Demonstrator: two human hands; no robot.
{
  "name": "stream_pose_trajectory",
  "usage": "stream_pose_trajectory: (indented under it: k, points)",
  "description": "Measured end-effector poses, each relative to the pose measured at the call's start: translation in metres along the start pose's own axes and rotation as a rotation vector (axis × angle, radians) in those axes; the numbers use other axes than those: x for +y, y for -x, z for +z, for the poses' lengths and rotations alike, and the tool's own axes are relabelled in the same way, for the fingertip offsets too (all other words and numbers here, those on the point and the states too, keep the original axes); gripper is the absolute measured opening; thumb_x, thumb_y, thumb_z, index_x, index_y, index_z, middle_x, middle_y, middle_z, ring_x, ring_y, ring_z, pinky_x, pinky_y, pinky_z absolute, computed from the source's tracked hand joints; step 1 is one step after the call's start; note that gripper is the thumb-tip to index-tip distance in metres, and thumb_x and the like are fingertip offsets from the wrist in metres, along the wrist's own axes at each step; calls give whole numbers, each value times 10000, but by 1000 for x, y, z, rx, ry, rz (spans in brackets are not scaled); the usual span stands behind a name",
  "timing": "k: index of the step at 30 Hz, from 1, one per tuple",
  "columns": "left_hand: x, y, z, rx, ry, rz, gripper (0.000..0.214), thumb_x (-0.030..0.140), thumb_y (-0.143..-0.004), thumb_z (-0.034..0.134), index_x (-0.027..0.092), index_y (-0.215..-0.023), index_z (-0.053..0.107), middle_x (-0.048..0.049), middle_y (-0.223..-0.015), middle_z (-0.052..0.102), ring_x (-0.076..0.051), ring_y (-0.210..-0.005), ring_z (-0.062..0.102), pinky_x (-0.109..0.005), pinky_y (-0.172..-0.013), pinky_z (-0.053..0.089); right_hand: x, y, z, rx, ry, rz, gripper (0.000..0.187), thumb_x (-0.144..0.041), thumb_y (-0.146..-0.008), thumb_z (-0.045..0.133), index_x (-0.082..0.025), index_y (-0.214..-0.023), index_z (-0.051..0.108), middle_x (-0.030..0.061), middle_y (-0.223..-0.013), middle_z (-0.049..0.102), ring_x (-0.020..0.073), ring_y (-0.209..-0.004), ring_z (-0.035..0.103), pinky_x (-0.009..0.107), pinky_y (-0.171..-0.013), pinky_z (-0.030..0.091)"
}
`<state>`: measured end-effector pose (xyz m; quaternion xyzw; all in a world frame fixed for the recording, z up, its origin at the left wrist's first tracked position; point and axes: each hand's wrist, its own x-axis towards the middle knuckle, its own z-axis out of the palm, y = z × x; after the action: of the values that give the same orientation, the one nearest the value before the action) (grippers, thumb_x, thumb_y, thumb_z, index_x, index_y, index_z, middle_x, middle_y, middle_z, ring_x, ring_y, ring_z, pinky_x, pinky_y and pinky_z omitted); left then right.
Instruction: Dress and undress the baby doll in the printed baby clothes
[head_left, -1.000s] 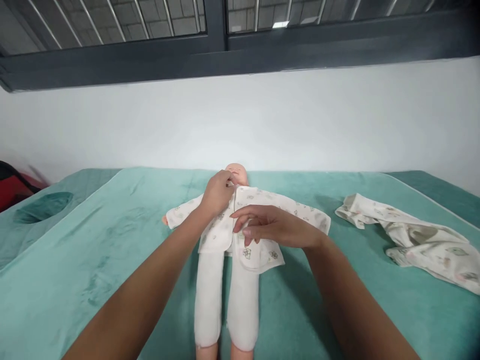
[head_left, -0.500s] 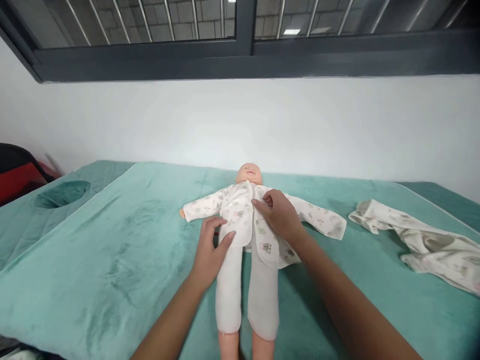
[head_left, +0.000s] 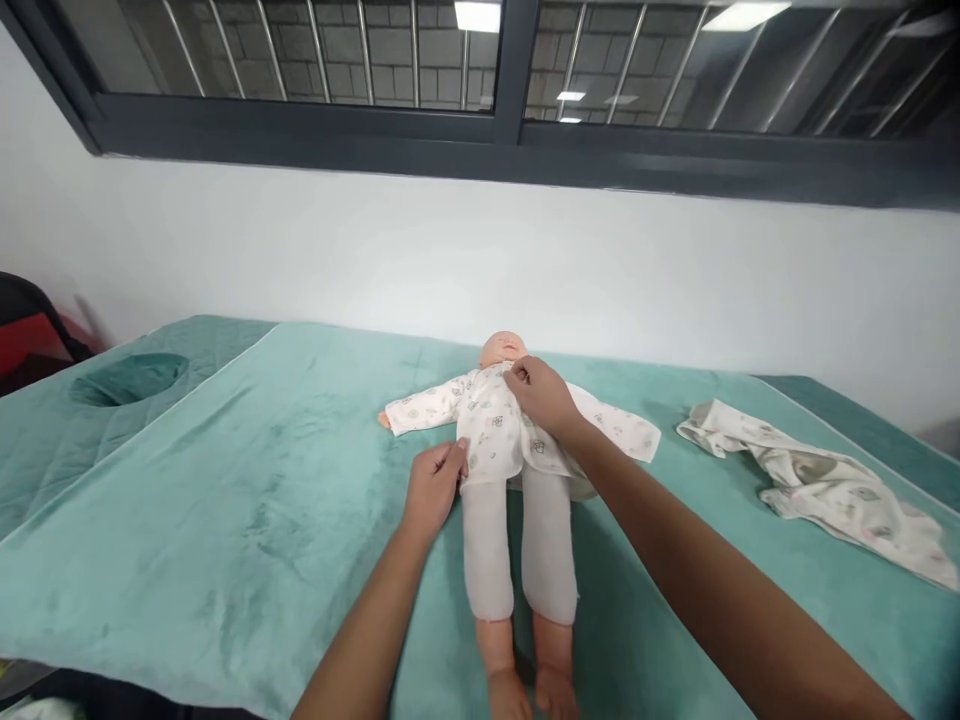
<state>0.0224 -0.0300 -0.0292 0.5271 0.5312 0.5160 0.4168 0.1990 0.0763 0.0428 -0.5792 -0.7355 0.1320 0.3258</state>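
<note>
A baby doll lies on its back on the teal bed, head toward the wall, with white legs and bare feet toward me. It wears a white printed jacket. My left hand pinches the jacket's lower left hem beside the doll's hip. My right hand rests on the doll's upper chest, fingers closed on the jacket's front edge just below the neck.
A crumpled white printed garment lies on the bed to the right. A round dark hollow marks the bed at far left, with a red and black object beyond it. A white wall and dark window frame stand behind.
My left hand went from the doll's collar down to the jacket's lower hem. My right hand rose from the belly to the collar. The jacket front now lies closed.
</note>
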Motion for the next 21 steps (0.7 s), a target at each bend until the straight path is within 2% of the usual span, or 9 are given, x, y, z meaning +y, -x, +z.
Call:
stream_pose_trajectory:
  k: [2, 5, 7, 9, 12, 16, 21]
  points:
    - [0, 2, 0, -20, 56, -54, 452, 514, -872, 495, 188, -560, 503, 48, -479, 408, -107, -473, 397, -237, -496, 297, 6, 30, -3, 69, -35, -96, 206, -372, -903, 469, -202, -966, 566, 73, -1033, 607, 215, -973, 547, 346, -851, 423]
    - [1, 3, 0, -24, 103, -59, 427, 512, -873, 499, 189, -594, 515, 60, -471, 391, -99, -451, 379, -229, -474, 294, 23, 87, -12, 154, -44, -205, 309, -403, -930, 495, -214, -1171, 537, 100, -1211, 560, 239, -1168, 497, 406, -1018, 388]
    - [1, 3, -1, 25, 104, -2, 400, 480, -875, 516, 184, -605, 507, 53, -523, 418, -99, -516, 403, -221, -516, 317, 35, 122, -18, 167, -9, -220, 369, -425, -916, 551, -224, -1224, 524, 110, -1271, 531, 253, -1233, 467, 430, -1062, 373]
    - [2, 4, -2, 77, 87, 40, 360, 445, -874, 529, 181, -630, 526, 45, -577, 453, -103, -579, 421, -219, -556, 328, 43, 146, -21, 142, 18, -204, 397, -437, -905, 579, -240, -1245, 525, 112, -1280, 524, 263, -1223, 483, 439, -1040, 404]
    - [5, 6, -3, 68, 47, 59, 342, 436, -871, 524, 177, -662, 603, 31, -605, 500, -115, -603, 450, -230, -583, 348, 44, 158, -23, 109, 22, -174, 324, -422, -930, 545, -246, -1202, 553, 102, -1193, 562, 251, -1104, 549, 415, -935, 468]
    - [6, 10, -3, 14, 67, 48, 402, 459, -850, 533, 171, -586, 625, 17, -556, 515, -120, -564, 485, -243, -578, 377, 33, 155, -21, 116, -6, -192, 179, -331, -976, 447, -229, -1035, 582, 81, -978, 595, 223, -912, 571, 379, -791, 483]
    - [4, 10, -2, -52, 117, 21, 424, 448, -846, 536, 169, -539, 626, 16, -464, 490, -108, -479, 478, -242, -525, 375, 30, 170, -16, 138, -89, -243, 155, -295, -964, 477, -238, -1057, 587, 84, -964, 598, 225, -911, 563, 383, -808, 477]
